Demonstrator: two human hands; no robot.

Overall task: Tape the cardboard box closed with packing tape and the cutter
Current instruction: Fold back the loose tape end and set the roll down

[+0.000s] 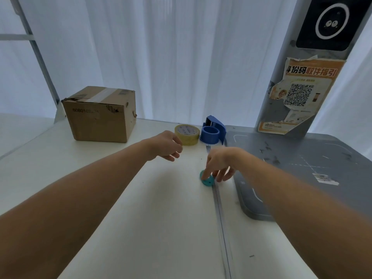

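The cardboard box (100,114) sits at the far left of the white table (141,218), well apart from both hands, its flaps down and a strip of pale tape already running across its top; whether that strip seals the seam fully cannot be told from here. No fresh tape looks laid yet, so the job reads as barely begun: the tools have still to be gathered, the tape pulled, pressed along the seam and cut.

The left hand (165,146) hangs with fingers loosely curled, holding nothing, just short of the yellow tape roll (187,134), which lies just beyond its fingertips. Just right of that roll stands the blue cutter (213,130), with no roll loaded in it. The right hand (220,164) reaches down with fingers spread, fingertips touching a small teal disc (207,179) lying flat on the table; it presses on the disc rather than clearly pinching it. The disc may be a part of the cutter, though that is a guess.

Between the 2 hands and the box the tabletop is bare, giving free room to slide the box closer. Right of the right hand a grey mat (302,168) and a grey post (302,87) hem the space in.
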